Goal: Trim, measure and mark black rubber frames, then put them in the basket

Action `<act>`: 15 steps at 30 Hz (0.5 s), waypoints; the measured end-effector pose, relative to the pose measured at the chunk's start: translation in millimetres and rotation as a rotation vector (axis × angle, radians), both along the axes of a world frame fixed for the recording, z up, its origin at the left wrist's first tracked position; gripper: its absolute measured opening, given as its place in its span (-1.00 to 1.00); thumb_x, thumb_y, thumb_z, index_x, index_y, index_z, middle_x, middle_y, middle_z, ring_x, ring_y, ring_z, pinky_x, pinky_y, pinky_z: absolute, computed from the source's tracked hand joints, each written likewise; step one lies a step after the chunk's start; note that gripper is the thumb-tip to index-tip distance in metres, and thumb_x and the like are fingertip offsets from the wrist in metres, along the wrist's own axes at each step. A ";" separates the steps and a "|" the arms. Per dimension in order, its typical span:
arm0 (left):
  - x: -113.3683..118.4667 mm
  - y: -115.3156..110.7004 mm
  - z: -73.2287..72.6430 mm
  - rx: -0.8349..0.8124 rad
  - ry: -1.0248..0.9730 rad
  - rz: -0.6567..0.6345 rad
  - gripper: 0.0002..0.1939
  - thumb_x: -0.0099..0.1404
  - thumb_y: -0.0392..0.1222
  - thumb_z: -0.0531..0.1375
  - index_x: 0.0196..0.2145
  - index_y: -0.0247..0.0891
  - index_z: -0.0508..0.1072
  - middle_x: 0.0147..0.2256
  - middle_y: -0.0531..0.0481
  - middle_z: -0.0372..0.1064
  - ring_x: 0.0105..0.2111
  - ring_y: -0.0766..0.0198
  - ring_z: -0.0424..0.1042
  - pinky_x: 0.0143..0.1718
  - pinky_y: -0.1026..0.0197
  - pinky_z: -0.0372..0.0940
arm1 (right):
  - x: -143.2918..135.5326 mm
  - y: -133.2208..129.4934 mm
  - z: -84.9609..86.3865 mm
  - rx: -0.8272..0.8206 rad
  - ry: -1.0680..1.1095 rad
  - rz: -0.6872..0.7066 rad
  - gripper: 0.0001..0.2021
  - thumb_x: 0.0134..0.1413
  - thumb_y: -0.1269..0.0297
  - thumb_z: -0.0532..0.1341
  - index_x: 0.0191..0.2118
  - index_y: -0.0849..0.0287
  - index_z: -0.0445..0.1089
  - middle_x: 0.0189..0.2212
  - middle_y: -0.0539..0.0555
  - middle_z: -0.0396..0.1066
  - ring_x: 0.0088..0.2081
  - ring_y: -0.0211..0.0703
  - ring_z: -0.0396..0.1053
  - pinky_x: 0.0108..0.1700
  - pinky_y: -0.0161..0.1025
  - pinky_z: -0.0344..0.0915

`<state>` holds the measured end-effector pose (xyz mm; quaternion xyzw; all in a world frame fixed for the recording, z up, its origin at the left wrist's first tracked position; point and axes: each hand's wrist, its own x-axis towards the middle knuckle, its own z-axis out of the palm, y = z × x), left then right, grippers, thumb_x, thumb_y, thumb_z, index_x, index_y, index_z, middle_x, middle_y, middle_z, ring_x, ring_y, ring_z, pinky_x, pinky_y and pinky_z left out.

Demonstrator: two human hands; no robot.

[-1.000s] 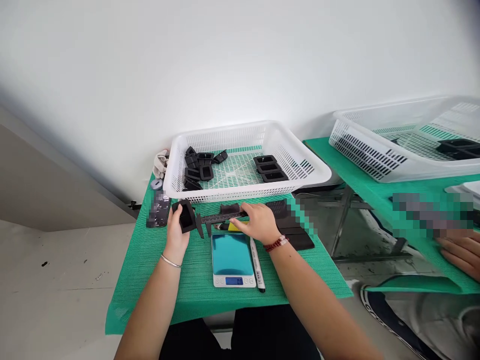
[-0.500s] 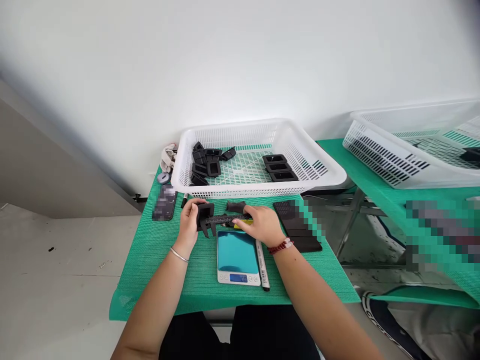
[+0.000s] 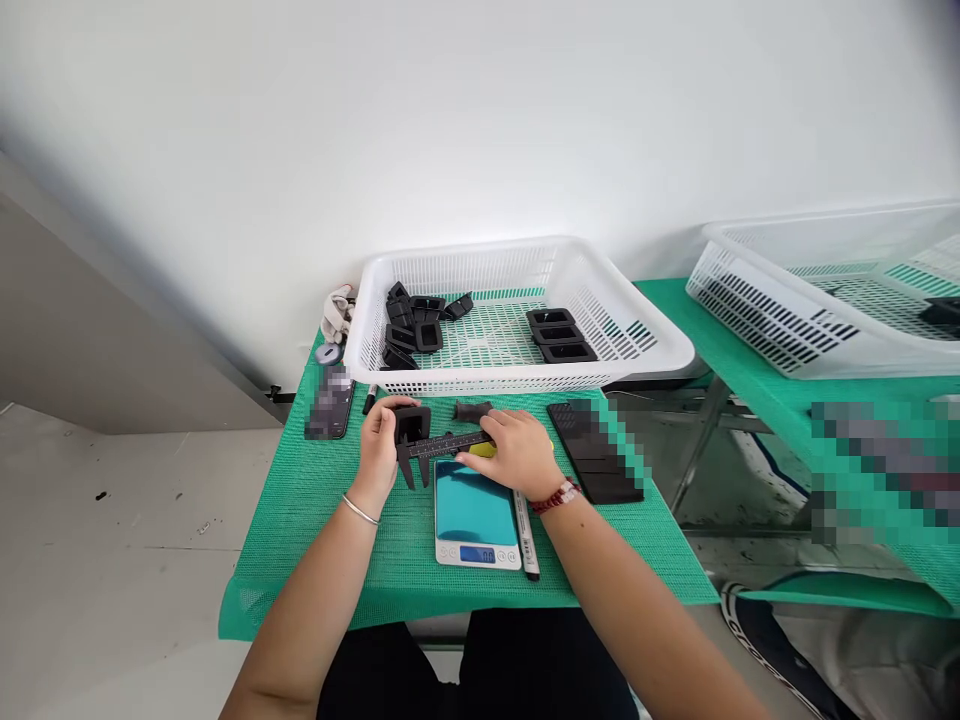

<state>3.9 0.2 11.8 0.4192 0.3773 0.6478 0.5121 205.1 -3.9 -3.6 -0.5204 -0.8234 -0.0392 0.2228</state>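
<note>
Left hand [image 3: 379, 450] grasps a black rectangular frame piece [image 3: 412, 428], hollow middle visible, held above the desk [image 3: 300, 540] at the near side of the basket. Right hand [image 3: 519, 453] grips the black caliper [image 3: 448, 444] by its right end; caliper lies roughly level between the hands, its jaws pointing down at the frame piece's near right side, exact contact can't be told. Digital scale [image 3: 475, 505] with blue-green plate is between and nearer the body than both hands, display reads about 0.0. White marker [image 3: 528, 540] lies just right of the scale, on the near side of the right hand. Yellow item [image 3: 481, 450] partly hidden under the right hand; small dark piece [image 3: 471, 410] just beyond that hand's fingers. Dark flat panel [image 3: 604, 465] right of the right hand. Phone [image 3: 330, 403] left of and beyond the left hand, round grey item [image 3: 328, 354] farther out. White basket [image 3: 517, 378] beyond both hands, loose black pieces [image 3: 412, 325] piled in its left part, three black frames [image 3: 561, 336] lined up at right.
</note>
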 end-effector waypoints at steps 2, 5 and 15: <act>-0.1 0.1 0.1 0.003 -0.012 -0.002 -0.62 0.18 0.13 0.18 -0.31 -0.27 0.50 -0.24 -0.16 0.46 -0.24 0.13 0.45 -0.27 0.18 0.33 | -1.6 -1.4 0.8 -0.026 0.011 -0.030 -0.43 -0.05 -0.32 0.07 -0.58 0.18 0.23 -0.65 0.00 0.20 -0.55 -0.27 0.10 -0.41 -0.27 -0.06; -0.9 0.6 0.0 0.008 -0.023 -0.029 -0.63 0.16 0.13 0.20 -0.31 -0.25 0.50 -0.25 -0.14 0.45 -0.23 0.13 0.44 -0.24 0.16 0.33 | -3.5 -3.4 1.3 -0.046 0.020 -0.098 -0.41 -0.11 -0.35 0.08 -0.62 0.17 0.20 -0.69 0.00 0.16 -0.58 -0.28 0.08 -0.43 -0.27 -0.09; -1.1 -1.1 2.5 0.007 0.031 -0.025 -0.65 0.20 0.11 0.18 -0.32 -0.24 0.52 -0.23 -0.15 0.45 -0.21 0.12 0.42 -0.22 0.18 0.32 | -6.6 -5.4 3.5 -0.077 -0.003 -0.123 -0.46 -0.02 -0.25 0.06 -0.64 0.17 0.18 -0.69 -0.01 0.15 -0.57 -0.27 0.09 -0.41 -0.26 -0.09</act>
